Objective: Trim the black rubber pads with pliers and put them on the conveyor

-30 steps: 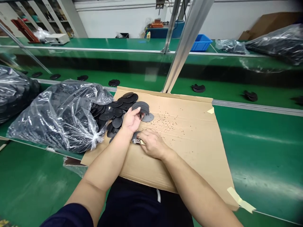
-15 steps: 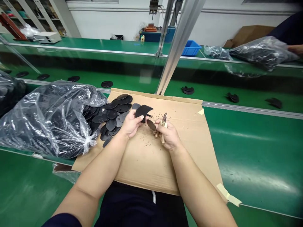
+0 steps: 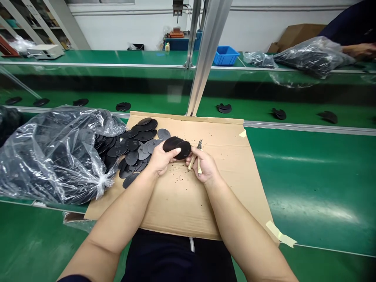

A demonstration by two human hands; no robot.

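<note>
L hand [image 3: 160, 159]: 2 blk discs [image 3: 176, 147]; R hand [image 3: 205, 167]: 1 pr cutters [image 3: 195, 157]

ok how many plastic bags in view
4: large bag front left, dark bag at left edge, small bag and full bag on the far bench. More may be hidden.

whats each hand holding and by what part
The left hand holds a black round piece by its lower edge. The right hand grips small cutters by their tan handles.
</note>
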